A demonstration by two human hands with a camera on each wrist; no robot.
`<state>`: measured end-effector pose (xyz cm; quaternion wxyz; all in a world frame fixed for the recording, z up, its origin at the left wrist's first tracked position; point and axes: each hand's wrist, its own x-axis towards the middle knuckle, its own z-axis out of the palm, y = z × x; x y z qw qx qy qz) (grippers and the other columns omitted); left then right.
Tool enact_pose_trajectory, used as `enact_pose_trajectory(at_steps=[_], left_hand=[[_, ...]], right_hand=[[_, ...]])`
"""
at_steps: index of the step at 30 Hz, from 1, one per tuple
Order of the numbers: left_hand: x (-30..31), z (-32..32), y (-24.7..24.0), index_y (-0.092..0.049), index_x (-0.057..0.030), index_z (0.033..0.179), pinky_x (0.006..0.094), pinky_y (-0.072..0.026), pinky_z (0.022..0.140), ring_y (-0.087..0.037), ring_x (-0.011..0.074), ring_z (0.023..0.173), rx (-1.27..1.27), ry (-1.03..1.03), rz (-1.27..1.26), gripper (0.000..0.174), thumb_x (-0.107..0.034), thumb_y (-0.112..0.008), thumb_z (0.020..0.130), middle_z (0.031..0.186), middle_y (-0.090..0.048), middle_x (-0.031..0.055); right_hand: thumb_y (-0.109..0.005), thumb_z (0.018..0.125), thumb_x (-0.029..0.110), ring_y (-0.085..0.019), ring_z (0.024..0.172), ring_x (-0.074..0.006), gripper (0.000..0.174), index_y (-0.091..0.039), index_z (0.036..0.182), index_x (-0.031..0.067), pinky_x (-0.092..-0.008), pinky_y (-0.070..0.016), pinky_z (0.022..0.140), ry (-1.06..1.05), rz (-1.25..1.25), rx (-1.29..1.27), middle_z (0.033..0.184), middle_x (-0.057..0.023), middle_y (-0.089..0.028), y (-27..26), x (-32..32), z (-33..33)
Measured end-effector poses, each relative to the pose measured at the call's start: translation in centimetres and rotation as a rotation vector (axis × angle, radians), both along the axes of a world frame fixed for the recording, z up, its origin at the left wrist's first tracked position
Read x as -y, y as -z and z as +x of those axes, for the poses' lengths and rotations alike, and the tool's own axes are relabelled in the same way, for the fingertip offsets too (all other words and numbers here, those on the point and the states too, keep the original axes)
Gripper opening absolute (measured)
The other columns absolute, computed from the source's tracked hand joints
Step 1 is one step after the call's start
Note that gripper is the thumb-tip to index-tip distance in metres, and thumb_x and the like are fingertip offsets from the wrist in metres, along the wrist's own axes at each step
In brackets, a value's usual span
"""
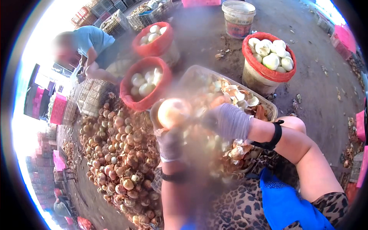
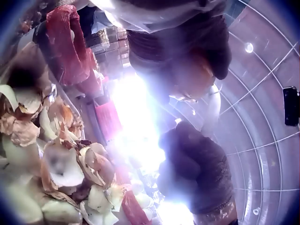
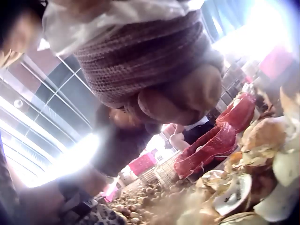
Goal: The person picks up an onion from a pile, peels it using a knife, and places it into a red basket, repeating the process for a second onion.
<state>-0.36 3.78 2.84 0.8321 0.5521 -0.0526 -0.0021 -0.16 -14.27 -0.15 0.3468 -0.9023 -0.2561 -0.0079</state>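
An onion (image 1: 173, 113) with pale, partly bared skin is gripped in my gloved left hand (image 1: 170, 143), over the left side of a plastic tub (image 1: 273, 109). Close to its right is my right hand (image 1: 232, 120), in a grey knit glove with bare fingertips. In the right wrist view the fingers (image 3: 176, 101) of that hand are curled; I cannot tell what they hold. Blur covers the space between the hands in the head view. Below them, loose peels (image 1: 239, 96) and pale onion pieces fill the tub.
Unpeeled onions (image 1: 122, 153) are heaped on the ground to the left. Red-rimmed buckets of peeled onions stand ahead left (image 1: 147, 82), farther back (image 1: 153, 38) and ahead right (image 1: 268, 63). A white bucket (image 1: 238, 19) is behind. Another person (image 1: 90, 46) bends beside a crate (image 1: 94, 96).
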Motion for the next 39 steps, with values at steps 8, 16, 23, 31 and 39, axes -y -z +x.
enact_pose_trajectory(at_steps=[8,16,23,31,39], left_hand=[[-1.3,0.4,4.8,-0.043,-0.0002,0.129,0.0458,-0.0463,0.094,-0.052,0.0317,0.111,-0.253,0.509,-0.777,0.082,-0.064,-0.052,0.079,0.124,-0.051,0.0159],[-1.6,-0.3,5.4,-0.049,-0.0001,0.121,0.0413,-0.0501,0.083,-0.058,0.0276,0.096,-0.512,0.353,-0.751,0.083,-0.071,-0.045,0.078,0.109,-0.058,0.0145],[-0.6,-0.7,4.0,-0.048,-0.0019,0.122,0.0383,-0.0502,0.079,-0.057,0.0259,0.097,-0.141,0.455,-0.361,0.078,-0.065,-0.051,0.077,0.113,-0.056,0.0158],[-0.8,-0.8,5.1,-0.048,-0.0013,0.122,0.0397,-0.0504,0.077,-0.059,0.0255,0.090,-0.306,0.275,-0.180,0.082,-0.070,-0.050,0.075,0.104,-0.057,0.0110],[1.5,-1.4,4.0,-0.043,-0.0064,0.130,0.0376,-0.0547,0.072,-0.060,0.0266,0.098,-0.293,0.438,-0.293,0.087,-0.069,-0.060,0.071,0.112,-0.057,0.0123]], right_hand=[[-0.057,0.078,0.021,-0.063,0.059,-0.0309,0.017,-0.065,0.078,0.0066,-0.0410,-0.0492,0.057,0.146,-0.298,0.091,0.065,-0.0133,-0.062,-0.9,0.7,0.3],[-0.060,0.067,0.014,-0.059,0.059,-0.0266,0.013,-0.061,0.070,0.0014,-0.0377,-0.0472,0.053,0.077,-0.463,0.197,0.065,-0.0146,-0.057,-1.5,1.4,0.0],[-0.059,0.076,0.020,-0.063,0.064,-0.0232,0.007,-0.064,0.079,0.0156,-0.0366,-0.0479,0.053,-0.388,-0.301,0.120,0.070,-0.0062,-0.063,6.4,0.9,1.3],[-0.066,0.073,0.018,-0.064,0.070,-0.0261,0.023,-0.066,0.094,0.0077,-0.0390,-0.0498,0.065,0.073,0.294,0.185,0.079,-0.0100,-0.065,-1.1,0.8,-1.2],[-0.062,0.079,0.012,-0.059,0.057,-0.0135,0.017,-0.065,0.093,0.0033,-0.0282,-0.0472,0.050,0.198,0.928,-0.637,0.068,-0.0070,-0.060,-1.9,1.6,0.7]])
